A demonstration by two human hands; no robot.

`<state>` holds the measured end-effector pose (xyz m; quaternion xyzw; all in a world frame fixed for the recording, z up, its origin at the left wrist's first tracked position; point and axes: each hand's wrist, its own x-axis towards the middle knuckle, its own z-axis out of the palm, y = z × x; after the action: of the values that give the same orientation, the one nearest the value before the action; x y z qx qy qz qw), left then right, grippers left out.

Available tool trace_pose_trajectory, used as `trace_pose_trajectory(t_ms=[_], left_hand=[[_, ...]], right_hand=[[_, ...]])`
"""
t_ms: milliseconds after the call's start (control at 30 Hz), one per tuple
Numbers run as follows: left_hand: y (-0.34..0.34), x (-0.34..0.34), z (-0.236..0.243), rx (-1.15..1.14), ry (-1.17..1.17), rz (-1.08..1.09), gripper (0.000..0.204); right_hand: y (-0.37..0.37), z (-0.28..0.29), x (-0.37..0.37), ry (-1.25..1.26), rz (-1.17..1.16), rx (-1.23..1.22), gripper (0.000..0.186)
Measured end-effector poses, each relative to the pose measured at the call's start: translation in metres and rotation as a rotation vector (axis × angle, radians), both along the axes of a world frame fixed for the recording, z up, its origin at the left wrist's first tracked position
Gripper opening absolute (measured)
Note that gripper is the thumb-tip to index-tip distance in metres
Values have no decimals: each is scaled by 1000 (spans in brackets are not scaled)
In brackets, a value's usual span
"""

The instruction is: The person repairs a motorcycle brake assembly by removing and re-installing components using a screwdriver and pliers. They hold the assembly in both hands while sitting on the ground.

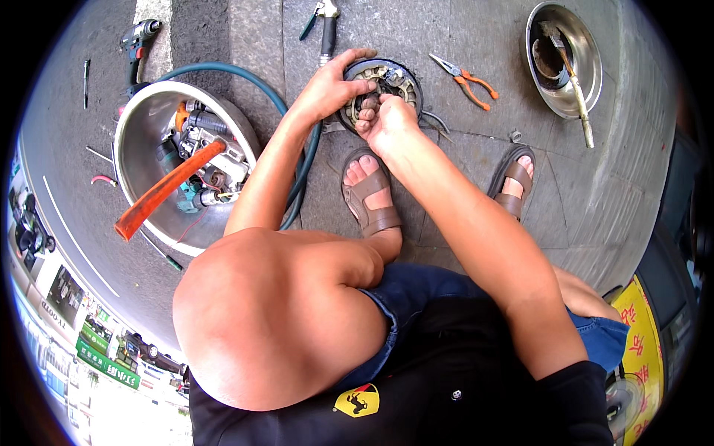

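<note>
A round part [388, 72] with a dark rim and a ring of pale segments inside sits in front of my feet. My left hand [331, 85] grips its left edge, with the fingers along the far rim and the thumb over the inner ring. My right hand [390, 123] is closed in a pinch over the middle of the part. Whatever those fingertips hold is hidden. Just right of the part lie pliers [467, 80] with orange handles, their jaws apart. Beyond my left hand is an air blow gun [327, 30] with a dark grip.
At left, a steel basin [128, 141] holds tools and an orange-handled hammer [171, 189]. A blue-green hose [245, 78] curves beside it. A cordless drill [137, 52] lies beyond. At far right, a steel bowl [591, 59] holds a brush [576, 89]. A small metal nut-like piece [515, 136] lies near my right foot.
</note>
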<state>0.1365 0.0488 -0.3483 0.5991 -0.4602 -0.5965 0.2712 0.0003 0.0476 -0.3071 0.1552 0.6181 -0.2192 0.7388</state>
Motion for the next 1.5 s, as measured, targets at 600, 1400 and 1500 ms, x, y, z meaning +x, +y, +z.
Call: trace_pose_trajectory(t_ms=[600, 1400, 1500], left_hand=[[-2, 0, -12, -44, -57, -73, 58], [48, 8, 0, 35, -4, -6, 77], [42, 4, 0, 2, 33, -36, 77]], right_hand=[[-34, -14, -193, 1304, 1537, -1351, 57], [-21, 58, -162, -188, 961, -649, 29], [-18, 46, -147, -233, 1167, -513, 38]])
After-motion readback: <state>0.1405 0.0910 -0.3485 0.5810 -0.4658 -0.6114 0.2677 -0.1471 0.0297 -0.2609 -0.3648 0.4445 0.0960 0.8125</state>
